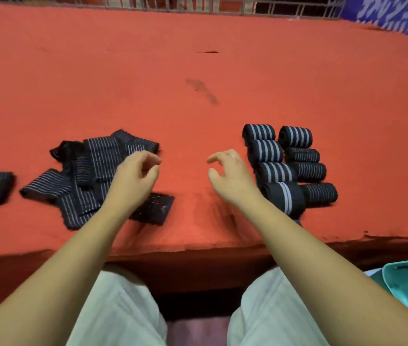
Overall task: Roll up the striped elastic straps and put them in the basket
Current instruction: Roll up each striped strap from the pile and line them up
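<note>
Left hand point(135, 176) hangs over the edge of the flat striped straps point(90, 171), a messy pile on the left of the red bench point(148, 71). Right hand point(228, 176) is just beside the rolled straps point(286, 166), which lie in two rows. Both hands have loosely bent fingers and hold nothing.

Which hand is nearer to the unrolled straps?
Left. The left hand is over the right edge of the unrolled straps; the right hand is farther right, beside the rolled straps.
</note>
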Motion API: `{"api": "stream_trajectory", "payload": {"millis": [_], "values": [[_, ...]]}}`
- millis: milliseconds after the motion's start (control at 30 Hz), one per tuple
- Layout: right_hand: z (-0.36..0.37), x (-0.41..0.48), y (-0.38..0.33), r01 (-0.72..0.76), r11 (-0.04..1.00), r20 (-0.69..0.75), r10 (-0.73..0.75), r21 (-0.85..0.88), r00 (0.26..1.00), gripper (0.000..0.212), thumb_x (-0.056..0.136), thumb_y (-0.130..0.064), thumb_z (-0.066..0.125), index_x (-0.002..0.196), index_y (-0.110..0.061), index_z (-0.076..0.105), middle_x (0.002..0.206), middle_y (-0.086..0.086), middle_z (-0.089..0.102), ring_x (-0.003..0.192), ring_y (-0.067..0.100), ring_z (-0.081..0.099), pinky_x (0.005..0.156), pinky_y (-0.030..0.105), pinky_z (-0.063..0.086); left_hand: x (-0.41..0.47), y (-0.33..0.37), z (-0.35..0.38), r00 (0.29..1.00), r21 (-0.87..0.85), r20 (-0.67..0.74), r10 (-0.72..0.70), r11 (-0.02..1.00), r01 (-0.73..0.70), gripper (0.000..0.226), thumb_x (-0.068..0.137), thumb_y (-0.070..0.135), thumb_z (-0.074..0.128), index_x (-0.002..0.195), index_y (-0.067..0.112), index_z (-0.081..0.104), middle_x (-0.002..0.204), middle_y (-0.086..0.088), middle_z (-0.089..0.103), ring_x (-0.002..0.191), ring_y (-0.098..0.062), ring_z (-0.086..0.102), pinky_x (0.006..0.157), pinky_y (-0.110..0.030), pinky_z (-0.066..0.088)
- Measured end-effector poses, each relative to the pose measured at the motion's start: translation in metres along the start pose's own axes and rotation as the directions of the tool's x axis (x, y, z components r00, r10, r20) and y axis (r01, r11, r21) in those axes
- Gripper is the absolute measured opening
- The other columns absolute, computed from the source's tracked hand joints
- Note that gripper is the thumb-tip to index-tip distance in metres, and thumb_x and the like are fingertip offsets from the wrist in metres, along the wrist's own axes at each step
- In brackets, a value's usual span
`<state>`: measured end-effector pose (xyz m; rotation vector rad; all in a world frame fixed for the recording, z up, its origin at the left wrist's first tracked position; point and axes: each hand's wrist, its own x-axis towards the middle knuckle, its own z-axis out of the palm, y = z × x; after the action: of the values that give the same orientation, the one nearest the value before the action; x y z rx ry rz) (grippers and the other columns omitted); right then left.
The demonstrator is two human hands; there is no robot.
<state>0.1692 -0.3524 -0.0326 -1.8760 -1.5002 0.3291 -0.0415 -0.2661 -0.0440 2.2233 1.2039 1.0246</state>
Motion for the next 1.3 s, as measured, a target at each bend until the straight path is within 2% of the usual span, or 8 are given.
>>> {"api": "stream_trajectory", "payload": {"millis": [100, 200, 300, 433, 600, 700, 900, 1300], "values": [[0.040, 0.015, -0.027, -0.021, 0.999, 0.281, 0.028, -0.031, 0.959, 0.042, 0.081, -0.016, 0.075, 0.121, -0.008, 0.065, 0.119, 0.018, 0.059, 0.114, 0.030, 0.057, 0.096, 0.027, 0.038, -0.012, -0.042, -0.027, 0.986, 0.222, -0.160, 0.050, 0.975, -0.013, 0.020, 0.085, 0.008, 0.064, 0.105, 0.010, 0.067, 0.105, -0.008, 0.064, 0.102, -0.030, 0.057, 0.094, -0.034, 0.038], [0.075, 0.021, -0.045, -0.030, 0.993, 0.478, 0.082, -0.114, 0.874, 0.065, 0.075, -0.030, 0.085, 0.130, -0.007, 0.058, 0.122, 0.016, 0.063, 0.116, 0.030, 0.060, 0.096, 0.031, 0.046, -0.034, -0.076, -0.032, 0.998, 0.230, 0.008, -0.063, 0.971, 0.060, 0.057, 0.083, 0.049, 0.057, 0.130, 0.016, 0.060, 0.127, -0.007, 0.060, 0.124, -0.028, 0.050, 0.109, -0.037, 0.033], [0.101, 0.021, -0.049, 0.013, 0.974, 0.483, 0.099, -0.225, 0.870, 0.053, 0.079, -0.036, 0.080, 0.117, -0.004, 0.062, 0.114, 0.017, 0.068, 0.107, 0.034, 0.064, 0.091, 0.041, 0.050, -0.050, -0.097, -0.022, 0.981, 0.270, 0.132, -0.141, 0.958, 0.101, 0.083, 0.073, 0.074, 0.049, 0.143, 0.029, 0.052, 0.146, -0.005, 0.047, 0.140, -0.026, 0.037, 0.118, -0.043, 0.027], [0.108, 0.022, -0.048, -0.006, 0.965, 0.487, 0.137, -0.261, 0.863, 0.030, 0.084, -0.035, 0.076, 0.085, -0.009, 0.061, 0.086, 0.011, 0.064, 0.086, 0.029, 0.062, 0.069, 0.033, 0.043, -0.054, -0.103, -0.014, 0.992, 0.331, 0.065, -0.108, 0.940, 0.080, 0.073, 0.076, 0.074, 0.047, 0.137, 0.037, 0.055, 0.146, -0.002, 0.045, 0.141, -0.023, 0.035, 0.114, -0.047, 0.030], [0.079, 0.018, -0.056, -0.344, 0.894, 0.592, 0.117, 0.286, 0.797, 0.023, 0.092, -0.014, 0.066, 0.072, -0.019, 0.055, 0.068, 0.005, 0.059, 0.058, 0.019, 0.053, 0.056, 0.028, 0.044, -0.050, -0.104, -0.011, 0.989, 0.306, 0.003, -0.150, 0.941, 0.142, 0.071, 0.081, 0.072, 0.042, 0.135, 0.028, 0.058, 0.148, 0.001, 0.042, 0.144, -0.022, 0.027, 0.118, -0.046, 0.024], [0.061, 0.015, -0.059, -0.398, 0.762, 0.572, 0.045, 0.510, 0.819, 0.026, 0.093, -0.001, 0.059, 0.072, -0.015, 0.053, 0.075, 0.008, 0.058, 0.070, 0.022, 0.057, 0.065, 0.033, 0.050, -0.042, -0.105, -0.009, 0.984, 0.251, -0.020, -0.178, 0.951, 0.178, 0.057, 0.092, 0.061, 0.053, 0.138, 0.026, 0.056, 0.150, 0.000, 0.040, 0.147, -0.021, 0.023, 0.120, -0.045, 0.020], [0.026, 0.019, -0.056, -0.377, 0.479, 0.401, 0.056, 0.793, 0.914, 0.037, 0.086, 0.014, 0.047, 0.065, -0.014, 0.036, 0.062, 0.006, 0.047, 0.052, 0.016, 0.048, 0.047, 0.024, 0.039, -0.027, -0.111, -0.014, 0.970, 0.173, 0.018, -0.244, 0.956, 0.237, 0.053, 0.096, 0.056, 0.052, 0.140, 0.028, 0.052, 0.155, -0.001, 0.036, 0.150, -0.020, 0.017, 0.121, -0.045, 0.017], [-0.028, 0.012, -0.026, -0.306, 0.281, 0.246, 0.231, 0.910, 0.942, 0.034, 0.081, 0.010, 0.040, 0.059, -0.015, 0.031, 0.058, 0.005, 0.036, 0.052, 0.019, 0.039, 0.052, 0.028, 0.034, -0.006, -0.118, -0.018, 0.956, 0.268, 0.053, -0.289, 0.926, 0.265, 0.055, 0.092, 0.059, 0.058, 0.137, 0.029, 0.052, 0.147, -0.001, 0.043, 0.143, -0.024, 0.031, 0.114, -0.050, 0.028]]}}
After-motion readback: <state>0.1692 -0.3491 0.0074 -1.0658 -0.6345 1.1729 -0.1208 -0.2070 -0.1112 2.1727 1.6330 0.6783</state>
